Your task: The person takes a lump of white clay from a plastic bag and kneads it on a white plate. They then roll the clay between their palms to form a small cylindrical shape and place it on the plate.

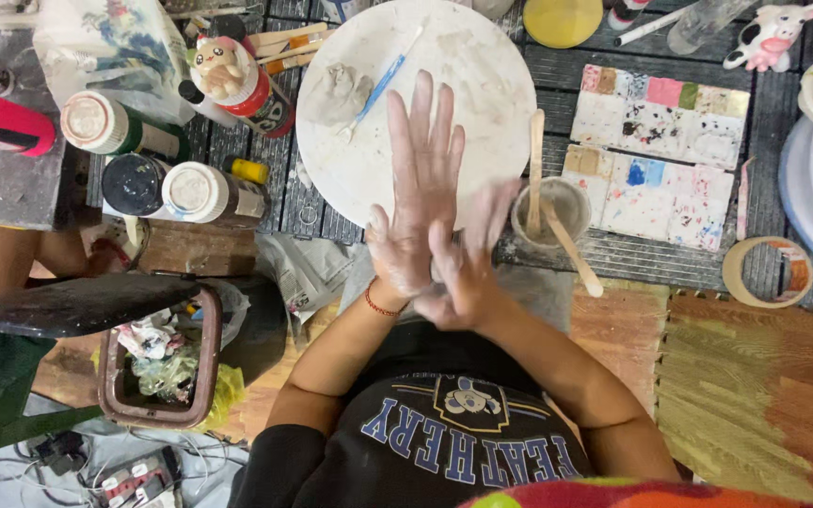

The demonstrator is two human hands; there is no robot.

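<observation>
1. The round board [482, 85] lies at 12 o'clock, above the pressed-together left hand [416, 198] and right hand [468, 259].
2. A clay lump [334, 94] and a brush [378, 87] lie on the board, toward its 9 o'clock edge.
3. The cup [557, 212], holding two wooden sticks [557, 221], stands at 3 o'clock of the hands.
4. The paint palettes [656, 155] lie at 3 o'clock of the cup.
5. The tape roll [764, 273] lies at 4 o'clock of the palettes.
6. The bottles [167, 160] lie at 9 o'clock of the board.
7. The waste bin [157, 362] sits at 8 o'clock of the hands.
</observation>
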